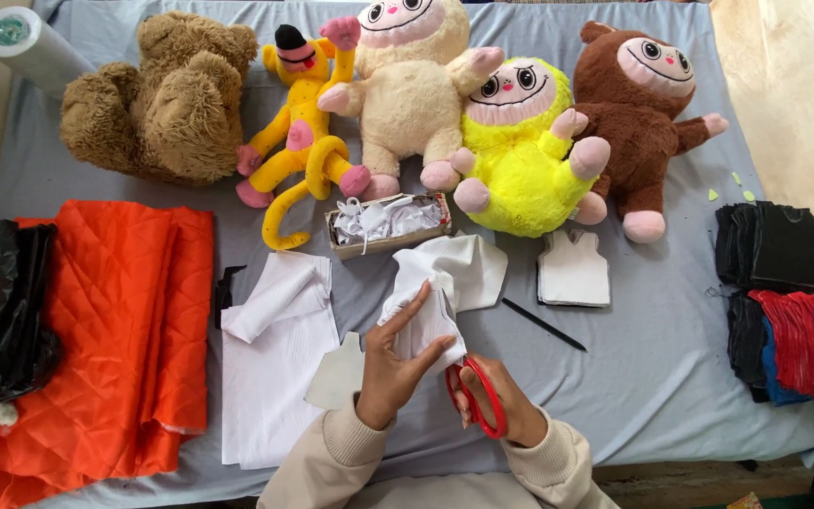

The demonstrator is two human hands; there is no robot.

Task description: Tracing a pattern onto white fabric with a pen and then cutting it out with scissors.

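Left hand [390,369] up front, fingers spread and pinching a piece of white fabric [440,292], its grip closed on the lower edge of the cloth with the index finger laid along it. Right hand [501,401] sits just beside it, grip wrapped through the red handles of a pair of scissors [476,396], the blades tucked up against the white fabric where it meets the thumb. The fabric rises from the hands and spills onto the grey-blue tabletop [652,358], near the middle front. To the left lies a flat stack of white cloth [270,377] with a rolled piece on top, and beside that a big fold of orange quilted fabric [124,311]. Just behind the hands, a small cardboard box [388,226] holds white scraps. A black pencil [544,325] lies at an angle to the right, near a white vest-shaped pattern piece [574,269]. Across the back: a brown teddy bear [167,99], a yellow monkey toy [303,132], and three grinning plush dolls in cream [407,90], bright yellow [520,155] and brown [638,118]. Far right, stacks of black, red and blue cut pieces [784,302].
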